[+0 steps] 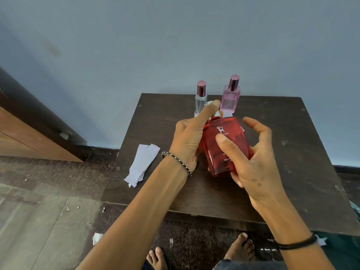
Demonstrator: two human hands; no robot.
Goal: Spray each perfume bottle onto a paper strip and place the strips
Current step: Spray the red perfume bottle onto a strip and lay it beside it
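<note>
Left hand [188, 139] gripping red perfume bottle [231, 129], forefinger over its cap [208, 103], right hand [251, 160] loosely cupping the base, thumb on label [222, 131], bottle tilted, cap end toward the wall [175, 45]

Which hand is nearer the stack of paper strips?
Left. The left hand holds the red perfume bottle right of the paper strips; the right hand is beyond the bottle.

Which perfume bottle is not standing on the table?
The red bottle: the left hand and right hand hold it; the clear bottle and pink bottle stand behind.
</note>
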